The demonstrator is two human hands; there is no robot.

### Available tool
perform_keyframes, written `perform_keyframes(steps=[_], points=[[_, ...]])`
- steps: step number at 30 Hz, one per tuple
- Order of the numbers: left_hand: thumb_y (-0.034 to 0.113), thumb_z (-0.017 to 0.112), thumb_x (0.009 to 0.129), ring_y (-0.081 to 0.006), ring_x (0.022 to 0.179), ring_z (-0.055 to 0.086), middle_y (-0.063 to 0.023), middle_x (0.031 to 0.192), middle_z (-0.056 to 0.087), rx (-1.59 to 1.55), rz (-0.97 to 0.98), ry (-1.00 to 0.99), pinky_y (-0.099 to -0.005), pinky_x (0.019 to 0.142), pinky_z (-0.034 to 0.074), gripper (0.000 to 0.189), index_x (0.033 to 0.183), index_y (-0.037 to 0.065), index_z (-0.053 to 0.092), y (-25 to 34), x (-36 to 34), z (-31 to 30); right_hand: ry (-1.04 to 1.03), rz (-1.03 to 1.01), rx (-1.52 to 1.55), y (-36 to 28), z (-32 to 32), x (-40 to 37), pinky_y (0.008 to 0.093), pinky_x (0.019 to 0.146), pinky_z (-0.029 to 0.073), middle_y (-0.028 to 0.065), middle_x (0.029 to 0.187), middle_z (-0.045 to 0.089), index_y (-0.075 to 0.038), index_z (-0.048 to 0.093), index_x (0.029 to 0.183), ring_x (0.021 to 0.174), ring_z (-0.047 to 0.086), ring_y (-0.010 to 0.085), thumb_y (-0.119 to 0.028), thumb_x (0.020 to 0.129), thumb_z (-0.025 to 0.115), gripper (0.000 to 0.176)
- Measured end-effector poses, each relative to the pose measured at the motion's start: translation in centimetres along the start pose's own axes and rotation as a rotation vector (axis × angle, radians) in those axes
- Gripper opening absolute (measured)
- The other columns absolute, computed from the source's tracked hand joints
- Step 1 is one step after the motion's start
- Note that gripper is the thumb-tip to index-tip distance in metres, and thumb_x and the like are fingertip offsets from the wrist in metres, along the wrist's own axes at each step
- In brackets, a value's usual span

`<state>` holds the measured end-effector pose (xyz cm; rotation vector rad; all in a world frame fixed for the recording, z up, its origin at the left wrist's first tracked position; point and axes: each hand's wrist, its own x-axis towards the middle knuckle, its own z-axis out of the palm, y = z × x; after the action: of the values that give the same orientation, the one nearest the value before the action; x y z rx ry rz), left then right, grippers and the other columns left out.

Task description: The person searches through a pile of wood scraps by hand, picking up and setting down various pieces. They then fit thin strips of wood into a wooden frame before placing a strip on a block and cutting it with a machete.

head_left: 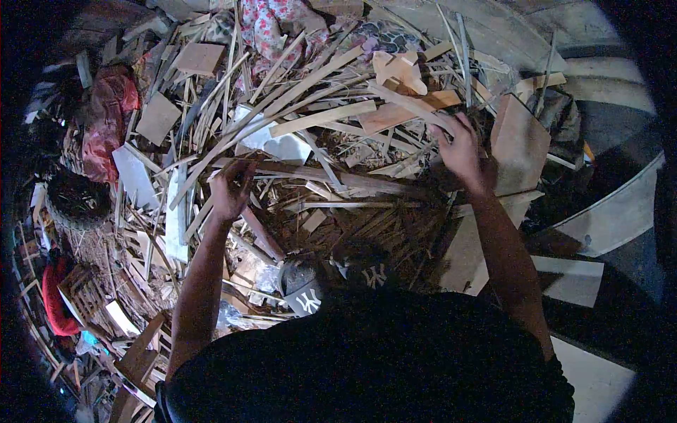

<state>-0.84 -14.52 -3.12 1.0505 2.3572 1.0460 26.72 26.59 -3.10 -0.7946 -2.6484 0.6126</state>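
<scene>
My left hand (230, 192) is closed at the left end of a long dark wooden strip (338, 178) that runs across the middle of the scrap. Farther right, my right hand (462, 158) has its thumb and fingers around the lower end of a pale wooden strip (405, 103), which slants up to the left. Below that strip lie a short pale slat (323, 118) and a brown board piece (398, 115). A shiny white sheet (281, 143) rests among the sticks between my hands.
Thin wood scraps cover the ground. A thick wooden block (520, 141) stands at right, near a curved pale panel (613, 215). Red cloth (101, 134) and a dark round ring-like object (79, 199) lie at left. Two dark shoes (302, 289) show below.
</scene>
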Motion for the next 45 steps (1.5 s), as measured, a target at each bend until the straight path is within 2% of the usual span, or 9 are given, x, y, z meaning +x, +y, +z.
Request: perform_keyframes(steps=[3, 10, 12, 13, 17, 20, 28, 35, 45], points=[[0.009, 0.064, 0.089, -0.0321, 0.084, 0.069, -0.0169, 0.096, 0.069, 0.034, 0.039, 0.017, -0.0366, 0.077, 0.054, 0.019, 0.106, 0.002, 0.067, 0.3, 0.1, -0.3, -0.078, -0.019, 0.046, -1.1, -0.9, 0.0, 0.0429, 0.088, 0.05, 0.0177, 0.104, 0.065, -0.004, 0.068, 0.112, 0.098, 0.063, 0.0389, -0.019, 0.087, 0.073, 0.029], [0.013, 0.067, 0.09, -0.0329, 0.08, 0.069, -0.0142, 0.098, 0.069, 0.098, -0.06, -0.026, -0.0385, 0.069, 0.054, 0.021, 0.109, 0.006, 0.07, 1.9, 1.4, -0.8, 0.049, 0.042, 0.014, -1.2, 1.8, 0.4, 0.0426, 0.092, 0.048, 0.0185, 0.11, 0.063, -0.004, 0.067, 0.114, 0.105, 0.06, 0.0381, -0.017, 0.087, 0.072, 0.03], [0.013, 0.066, 0.09, -0.0309, 0.083, 0.069, -0.0139, 0.098, 0.069, 0.223, 0.195, 0.019, -0.0392, 0.071, 0.055, 0.021, 0.109, 0.006, 0.07, 1.6, 2.2, -0.7, -0.011, 0.036, -0.044, -2.9, 1.2, 1.8, 0.0451, 0.102, 0.045, 0.0177, 0.121, 0.064, -0.005, 0.067, 0.118, 0.116, 0.057, 0.0406, -0.014, 0.087, 0.07, 0.032], [0.012, 0.066, 0.09, -0.0335, 0.089, 0.068, -0.0146, 0.106, 0.068, 0.199, 0.042, -0.043, -0.0405, 0.076, 0.055, 0.024, 0.113, 0.006, 0.068, 1.5, 2.8, -0.2, -0.043, -0.023, 0.087, -5.3, 0.4, 2.8, 0.044, 0.095, 0.049, 0.0176, 0.115, 0.065, -0.004, 0.067, 0.115, 0.11, 0.06, 0.0387, -0.01, 0.085, 0.069, 0.031], [0.016, 0.069, 0.088, -0.0351, 0.101, 0.066, -0.0134, 0.13, 0.058, 0.216, 0.038, -0.093, -0.0413, 0.085, 0.054, 0.034, 0.121, 0.01, 0.064, 3.0, 4.5, 0.6, -0.208, -0.219, 0.287, -7.3, 3.8, 4.8, 0.0382, 0.084, 0.053, 0.0154, 0.103, 0.068, 0.0, 0.068, 0.105, 0.096, 0.065, 0.0336, -0.01, 0.086, 0.068, 0.022], [0.014, 0.071, 0.086, -0.037, 0.108, 0.063, -0.0159, 0.123, 0.061, 0.276, 0.08, 0.025, -0.0425, 0.093, 0.052, 0.03, 0.115, 0.006, 0.065, 1.7, 5.9, 2.5, -0.337, -0.292, 0.269, -9.1, 6.5, 4.6, 0.041, 0.089, 0.051, 0.0132, 0.1, 0.069, -0.001, 0.069, 0.1, 0.097, 0.064, 0.0336, -0.011, 0.085, 0.068, 0.018], [0.018, 0.069, 0.089, -0.0378, 0.099, 0.065, -0.0153, 0.126, 0.059, 0.202, 0.025, -0.005, -0.0449, 0.083, 0.054, 0.031, 0.118, 0.01, 0.065, 3.0, 5.6, 2.1, -0.197, -0.415, -0.209, -10.2, 10.9, 2.2, 0.0533, 0.102, 0.04, 0.0082, 0.123, 0.057, -0.007, 0.067, 0.11, 0.123, 0.048, 0.0292, -0.015, 0.082, 0.063, 0.03], [0.014, 0.065, 0.092, -0.032, 0.088, 0.068, -0.0128, 0.122, 0.06, 0.069, -0.093, -0.026, -0.0399, 0.076, 0.055, 0.024, 0.115, 0.009, 0.065, 3.1, 4.4, 1.0, -0.166, -0.594, -0.432, -9.6, 10.9, 2.6, 0.0529, 0.102, 0.041, 0.0094, 0.121, 0.058, -0.005, 0.066, 0.107, 0.122, 0.05, 0.0291, -0.015, 0.081, 0.061, 0.029], [0.011, 0.068, 0.09, -0.0295, 0.082, 0.068, -0.0148, 0.115, 0.062, -0.024, -0.011, 0.065, -0.0376, 0.071, 0.054, 0.025, 0.115, 0.005, 0.065, 2.5, 3.3, -0.4, -0.106, -0.473, -0.179, -10.1, 9.4, 3.4, 0.0476, 0.093, 0.045, 0.0127, 0.104, 0.06, -0.004, 0.064, 0.094, 0.102, 0.058, 0.032, -0.019, 0.084, 0.07, 0.019]])
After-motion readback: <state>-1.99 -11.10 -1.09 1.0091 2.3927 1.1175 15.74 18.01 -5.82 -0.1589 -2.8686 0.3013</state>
